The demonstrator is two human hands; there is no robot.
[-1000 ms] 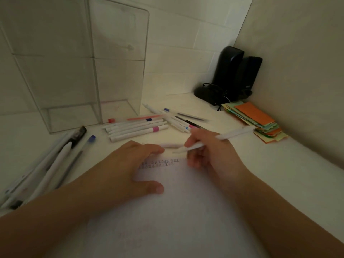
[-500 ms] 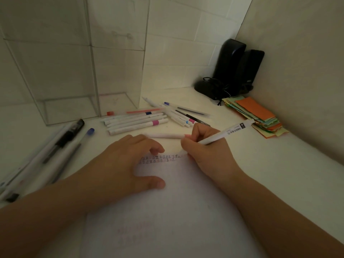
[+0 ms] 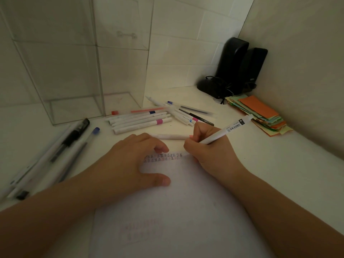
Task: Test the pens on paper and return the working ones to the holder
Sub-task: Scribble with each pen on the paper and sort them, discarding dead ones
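At the left edge of the frame a few pens lay loose beside the clear holder in the upper left. The left hand rested open and flat on the paper at centre. Just right of it, the right hand gripped a white pen, its tip down at the paper's top edge by rows of small marks, with more pens lying above both hands.

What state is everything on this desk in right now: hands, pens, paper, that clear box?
Right hand: gripping a white pen, tip at the paper.
Left hand: flat, pressing the paper down.
Paper: two rows of test marks near its top.
Clear holder: upright, empty.
Loose pens: lying on the desk.
Note stack: fanned, untidy.
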